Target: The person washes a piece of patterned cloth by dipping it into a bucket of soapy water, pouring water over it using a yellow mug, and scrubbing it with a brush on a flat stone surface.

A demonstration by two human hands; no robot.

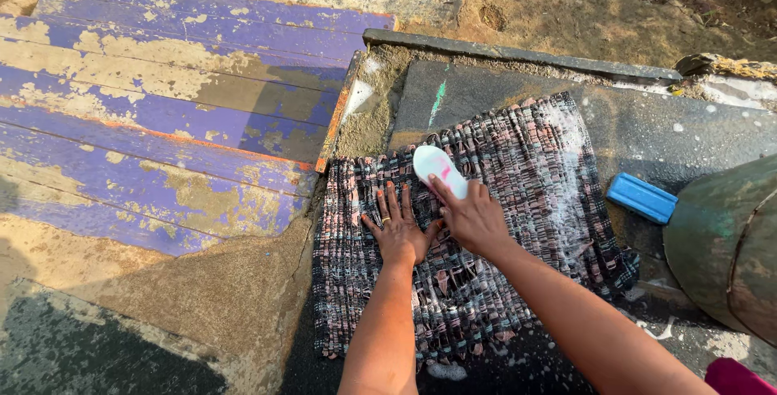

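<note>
- Woven rag rug point(502, 225), dark with pink strands, lies flat and wet on a dark stone slab point(647, 132); suds show on its far-right part; all places below are given from this rug.
- Peeling purple planks point(162, 112) lie to the rug's left; a green-grey drum point(724, 245) stands at its right edge; a blue bar point(642, 197) lies on the slab between rug and drum.
- Risk, as judged: the wet white soap bar point(439, 170), near the rug's upper middle, may slip from the grip and skid off onto the gritty ground; the lathered rug may bunch under uneven pressure.
- Right hand point(473, 218) reaches in from the lower right, arm extended, fingers curled over the soap's near end, pressing it onto the rug.
- Left hand point(396, 229) lies palm-down just left of the soap, fingers spread, a ring on one finger, pinning the rug.
</note>
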